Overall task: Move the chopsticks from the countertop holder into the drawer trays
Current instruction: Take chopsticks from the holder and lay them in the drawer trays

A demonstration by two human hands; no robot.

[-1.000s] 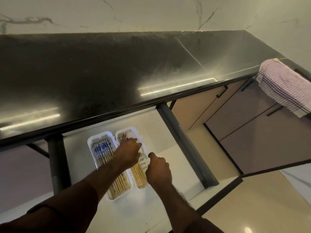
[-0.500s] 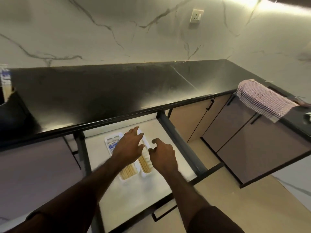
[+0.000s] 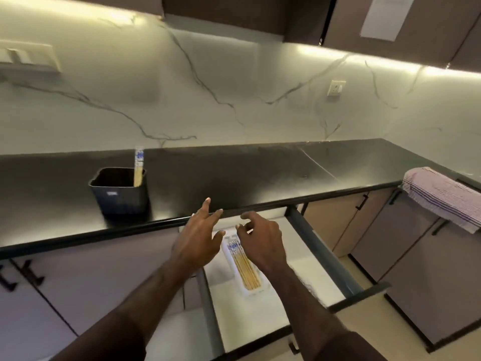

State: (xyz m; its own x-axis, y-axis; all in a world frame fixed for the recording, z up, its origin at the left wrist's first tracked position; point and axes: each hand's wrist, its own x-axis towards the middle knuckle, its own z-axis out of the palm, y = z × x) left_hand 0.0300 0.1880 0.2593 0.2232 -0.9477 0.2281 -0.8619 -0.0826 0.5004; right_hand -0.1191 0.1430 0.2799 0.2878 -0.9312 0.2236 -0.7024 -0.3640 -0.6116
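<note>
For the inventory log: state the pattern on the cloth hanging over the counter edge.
The cloth has fine pink-and-white checks with darker stripes near its hem, seen in the head view.

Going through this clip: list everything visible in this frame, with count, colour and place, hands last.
holder: one, dark blue-black, on the countertop at left.
chopsticks in holder: a few, exact count unclear, tan with blue-white tops, standing upright.
countertop: one, black, along the wall.
drawer: one, white inside with grey sides, pulled open.
tray: one visible, white, in the drawer.
chopsticks in tray: many, tan, lying flat.
towel: one, striped pink-white, over the counter edge at right.
wall socket: one, white.
left hand: empty, fingers spread.
right hand: empty, loosely curled.
</note>
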